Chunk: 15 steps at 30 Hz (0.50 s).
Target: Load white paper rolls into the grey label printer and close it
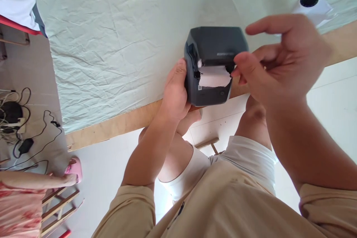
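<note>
A dark grey portable printer (218, 41) is tilted over the table's front edge, with a strip of white paper (214, 76) showing in the gap below its lid. My left hand (175, 91) grips its left side, thumb along the edge and the other fingers hidden beneath. At the right side is my right hand (284, 55), slightly blurred. Its index finger stretches past the lid's upper corner, and its thumb is at the lid's lower right edge; whether it touches, I cannot tell. The other fingers are bent, holding nothing visible.
A pale green cloth (117, 44) covers the table, with a bare wooden edge (111, 132) in front. Behind my right hand stands a white device with a black oval top (309, 0). Cables and an adapter (26, 146) lie on the floor at left, near another person's pink slipper (76, 169).
</note>
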Tool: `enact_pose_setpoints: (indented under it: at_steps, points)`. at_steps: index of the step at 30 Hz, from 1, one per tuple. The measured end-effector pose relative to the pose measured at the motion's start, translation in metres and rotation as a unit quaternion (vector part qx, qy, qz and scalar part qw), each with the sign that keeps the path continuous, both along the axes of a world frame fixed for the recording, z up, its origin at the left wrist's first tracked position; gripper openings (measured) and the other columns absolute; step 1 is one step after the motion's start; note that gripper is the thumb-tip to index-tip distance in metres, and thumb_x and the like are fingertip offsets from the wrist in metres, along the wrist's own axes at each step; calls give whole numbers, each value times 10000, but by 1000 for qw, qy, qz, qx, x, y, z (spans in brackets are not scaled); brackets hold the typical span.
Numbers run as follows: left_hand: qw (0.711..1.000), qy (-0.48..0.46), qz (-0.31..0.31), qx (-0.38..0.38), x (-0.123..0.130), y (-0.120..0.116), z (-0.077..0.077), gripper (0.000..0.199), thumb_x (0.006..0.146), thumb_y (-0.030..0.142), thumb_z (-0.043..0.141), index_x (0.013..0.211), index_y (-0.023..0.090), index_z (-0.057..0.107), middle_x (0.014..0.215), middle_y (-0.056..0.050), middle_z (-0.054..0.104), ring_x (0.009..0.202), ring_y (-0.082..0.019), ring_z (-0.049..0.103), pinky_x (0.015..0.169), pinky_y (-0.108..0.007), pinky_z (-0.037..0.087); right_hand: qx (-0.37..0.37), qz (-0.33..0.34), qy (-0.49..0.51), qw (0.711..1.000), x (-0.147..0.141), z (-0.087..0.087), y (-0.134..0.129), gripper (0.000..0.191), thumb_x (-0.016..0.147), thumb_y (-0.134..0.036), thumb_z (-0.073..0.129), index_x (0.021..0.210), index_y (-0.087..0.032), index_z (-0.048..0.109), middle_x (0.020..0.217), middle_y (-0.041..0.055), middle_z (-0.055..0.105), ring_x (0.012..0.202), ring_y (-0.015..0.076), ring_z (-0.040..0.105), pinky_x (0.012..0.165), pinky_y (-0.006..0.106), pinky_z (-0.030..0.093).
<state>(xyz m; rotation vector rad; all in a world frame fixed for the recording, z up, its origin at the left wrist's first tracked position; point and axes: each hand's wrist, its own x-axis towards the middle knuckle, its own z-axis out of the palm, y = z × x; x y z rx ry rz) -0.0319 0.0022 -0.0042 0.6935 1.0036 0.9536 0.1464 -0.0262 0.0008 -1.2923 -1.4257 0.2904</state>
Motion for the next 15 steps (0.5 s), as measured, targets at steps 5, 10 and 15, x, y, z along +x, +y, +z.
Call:
enact_pose_setpoints:
  at_steps: [5,10,15]
  points:
    - [1000,24,5,-3,-1,-4,0,567,996,822,589,992,263,686,947,-53,760,1238,-319,757,1005,-465,632,33,-24,-54,998,-1,21,10,228,1014,-550,725,1047,-324,742,1126,1,778,784,206,770,542,372,512]
    - [999,45,-4,6,-1,-7,5,601,921,895,621,1015,304,681,1032,-66,809,1491,-400,636,1173,-521,580,-89,88,-278,953,13,21,37,242,804,-382,861,1023,-346,766,679,-29,636,599,215,612,668,443,558]
    - [1000,2,-5,-29,2,-4,8,586,1065,795,442,1054,257,676,1050,-69,797,1363,-346,745,1071,-490,670,-139,165,-269,939,17,40,42,351,674,-332,850,1014,-387,784,694,-44,663,550,176,497,584,372,411]
